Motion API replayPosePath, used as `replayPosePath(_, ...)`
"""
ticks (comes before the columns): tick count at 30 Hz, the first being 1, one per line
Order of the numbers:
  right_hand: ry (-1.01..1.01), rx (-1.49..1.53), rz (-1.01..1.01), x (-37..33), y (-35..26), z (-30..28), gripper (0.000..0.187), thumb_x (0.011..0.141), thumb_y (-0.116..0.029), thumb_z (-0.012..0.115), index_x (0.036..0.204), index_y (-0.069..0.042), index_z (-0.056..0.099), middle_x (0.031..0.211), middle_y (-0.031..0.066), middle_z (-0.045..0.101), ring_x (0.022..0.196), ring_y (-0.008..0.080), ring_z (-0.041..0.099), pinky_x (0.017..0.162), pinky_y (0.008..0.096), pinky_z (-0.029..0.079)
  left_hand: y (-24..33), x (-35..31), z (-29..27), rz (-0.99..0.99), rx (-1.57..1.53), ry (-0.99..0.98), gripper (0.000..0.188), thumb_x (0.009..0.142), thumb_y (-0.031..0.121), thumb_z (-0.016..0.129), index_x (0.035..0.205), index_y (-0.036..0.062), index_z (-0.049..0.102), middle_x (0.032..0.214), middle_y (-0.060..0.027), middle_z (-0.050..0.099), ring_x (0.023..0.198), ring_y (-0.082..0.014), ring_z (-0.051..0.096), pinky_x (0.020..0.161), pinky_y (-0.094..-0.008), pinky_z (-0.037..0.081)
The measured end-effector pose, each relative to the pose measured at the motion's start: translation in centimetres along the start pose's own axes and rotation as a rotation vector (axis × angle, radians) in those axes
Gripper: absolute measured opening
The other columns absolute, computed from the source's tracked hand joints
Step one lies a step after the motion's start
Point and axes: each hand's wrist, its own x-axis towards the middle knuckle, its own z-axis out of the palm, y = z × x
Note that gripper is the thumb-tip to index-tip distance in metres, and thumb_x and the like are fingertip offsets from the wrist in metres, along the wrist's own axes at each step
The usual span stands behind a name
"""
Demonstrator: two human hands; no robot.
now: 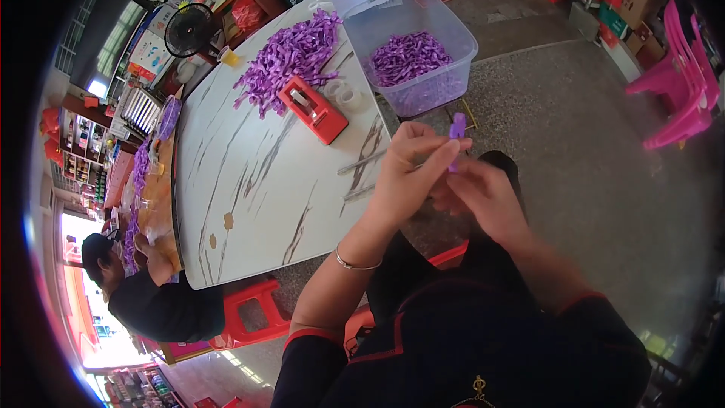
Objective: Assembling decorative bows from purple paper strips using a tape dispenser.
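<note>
Above my lap, to the right of the table, both hands meet at a small purple folded strip (458, 127). My left hand (415, 170) pinches it between thumb and forefinger. My right hand (483, 193) closes on its lower end, with the other fingers curled and partly hidden. A loose pile of similar purple strips (291, 57) lies at the far end of the table. Beyond my hands, a clear plastic tub (427, 94) holds many more of them. A red tape dispenser (313, 109) sits between the pile and me, beside clear tape rolls (343, 93).
The white marbled table (257, 204) spreads to my left. A person in black (162, 306) sits at another table with purple strips. A black fan (190, 30) and a cup of yellow liquid (227, 56) stand at the back. Pink chairs (680, 79) are at right; a red stool (257, 310) is at lower left.
</note>
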Motion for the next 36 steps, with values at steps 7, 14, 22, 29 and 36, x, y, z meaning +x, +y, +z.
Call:
replayPosePath(7, 0.006, -0.367, -0.070, -3.7, 5.4, -2.5, 0.019, 0.089, -0.011, 0.050, 0.095, 0.004, 0.059, 0.080, 0.0100, 0.064, 0.073, 0.0131, 0.063, 0.061, 0.0233, 0.050, 0.9, 1.0, -0.9, -0.231, -0.497, 0.034, 0.021, 0.090, 0.014, 0.048, 0.093, -0.0017, 0.061, 0.092, -0.0088, 0.063, 0.086, -0.0155, 0.057, 0.082, -0.0298, 0.043)
replayPosePath(14, 0.039, -0.849, -0.132, -4.9, 8.2, -6.8, 0.014, 0.082, -0.010, 0.056, 0.090, 0.001, 0.061, 0.085, 0.0148, 0.063, 0.077, 0.0262, 0.063, 0.066, 0.0293, 0.050, 2.1, 0.7, -2.7, -0.235, -0.852, -0.008, 0.024, 0.091, 0.019, 0.046, 0.084, 0.0010, 0.059, 0.083, -0.0086, 0.063, 0.074, -0.0149, 0.060, 0.074, -0.0308, 0.050)
replayPosePath(22, 0.124, -1.054, -0.329, -3.8, 7.6, -9.1, 0.012, 0.081, -0.013, 0.056, 0.087, -0.003, 0.062, 0.087, 0.0127, 0.063, 0.078, 0.0285, 0.062, 0.069, 0.0340, 0.050, 0.2, -1.4, -5.2, -0.269, -0.770, -0.032, 0.027, 0.092, 0.020, 0.043, 0.081, 0.0013, 0.058, 0.083, -0.0131, 0.062, 0.053, -0.0094, 0.044, 0.061, -0.0273, 0.047)
replayPosePath(29, -0.147, -1.152, -0.712, -4.5, 8.6, -6.1, 0.007, 0.074, -0.010, 0.059, 0.080, -0.009, 0.062, 0.093, 0.0041, 0.064, 0.077, 0.0210, 0.063, 0.063, 0.0321, 0.051, -0.7, 0.2, -7.2, -0.273, -0.864, 0.290, 0.022, 0.092, 0.019, 0.042, 0.088, 0.0016, 0.055, 0.104, -0.0180, 0.058, 0.068, -0.0147, 0.055, 0.069, -0.0308, 0.049)
replayPosePath(36, -0.491, -1.009, -0.910, -5.3, 6.6, -2.0, 0.011, 0.075, -0.008, 0.057, 0.084, -0.006, 0.061, 0.098, 0.0048, 0.062, 0.077, 0.0194, 0.062, 0.062, 0.0292, 0.051, -3.1, 2.8, -5.9, -0.253, -0.756, 0.288, 0.022, 0.091, 0.018, 0.045, 0.082, 0.0007, 0.056, 0.112, -0.0140, 0.054, 0.099, -0.0202, 0.052, 0.086, -0.0384, 0.044)
